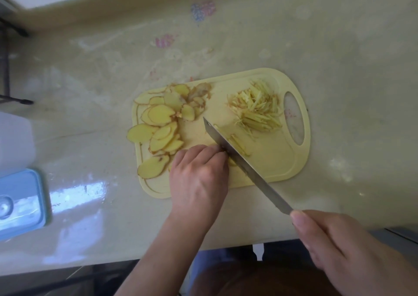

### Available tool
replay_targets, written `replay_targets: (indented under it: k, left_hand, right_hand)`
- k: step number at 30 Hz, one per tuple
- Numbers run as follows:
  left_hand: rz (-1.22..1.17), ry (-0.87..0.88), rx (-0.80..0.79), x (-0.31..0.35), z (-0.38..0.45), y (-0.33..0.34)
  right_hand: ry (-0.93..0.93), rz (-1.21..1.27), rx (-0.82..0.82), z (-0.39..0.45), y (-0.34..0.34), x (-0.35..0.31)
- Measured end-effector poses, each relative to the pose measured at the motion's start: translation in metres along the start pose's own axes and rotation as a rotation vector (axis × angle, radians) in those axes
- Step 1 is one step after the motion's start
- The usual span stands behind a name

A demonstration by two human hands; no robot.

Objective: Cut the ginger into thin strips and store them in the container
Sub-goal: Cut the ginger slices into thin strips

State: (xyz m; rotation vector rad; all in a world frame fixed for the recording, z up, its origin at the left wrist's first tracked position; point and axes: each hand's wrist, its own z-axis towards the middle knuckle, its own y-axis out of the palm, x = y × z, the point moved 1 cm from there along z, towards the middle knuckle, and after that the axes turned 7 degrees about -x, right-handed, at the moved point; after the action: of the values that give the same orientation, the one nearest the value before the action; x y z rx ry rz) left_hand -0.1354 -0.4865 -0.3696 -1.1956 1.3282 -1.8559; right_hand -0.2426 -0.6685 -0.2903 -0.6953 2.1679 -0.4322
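Ginger slices (158,128) lie fanned over the left half of the pale yellow cutting board (271,166), one slice overhanging its left edge, while a heap of ginger strips (257,110) sits near the board's oval handle hole (294,118) on the right. The left hand (199,173) rests palm down at the board's near edge, fingers curled with their tips pressed onto a piece of ginger that they almost wholly hide; only a sliver shows at the blade. The knife (239,162) runs diagonally from the board's middle toward the lower right, its flat against the left fingertips, a few fresh strips lying just right of the blade. The right hand (343,248) grips the knife's handle, which is covered entirely by the fingers and thumb; this hand hangs off the counter's front edge. Bare board lies between blade and strip heap, and bare, glossy countertop (350,92) spreads to the right and behind. At the far left, a blue container lid (20,203) is cut off by the frame, with a blurred white shape behind it that is hard to identify.
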Motion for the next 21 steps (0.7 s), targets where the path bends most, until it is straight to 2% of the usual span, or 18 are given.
replay_targets:
  k: [1,3,6,10,21]
  left_hand:
    - [0.006,0.0,-0.001,-0.001,0.0,0.0]
    - [0.01,0.005,0.002,-0.001,-0.001,0.001]
    - [-0.002,0.014,0.006,-0.001,-0.003,0.004]
    - [-0.013,0.014,0.009,-0.001,-0.005,0.006]
    - [-0.02,-0.021,0.034,0.001,-0.009,0.003]
  right_hand:
    - [-0.002,0.0,-0.01,0.002,0.0,-0.003]
    - [0.098,0.07,-0.15,0.005,0.005,-0.001]
    - [0.07,0.035,-0.101,0.018,0.01,0.013]
    - [-0.017,0.031,-0.144,0.03,0.014,0.014]
    - [0.11,0.042,-0.191,0.002,0.006,0.009]
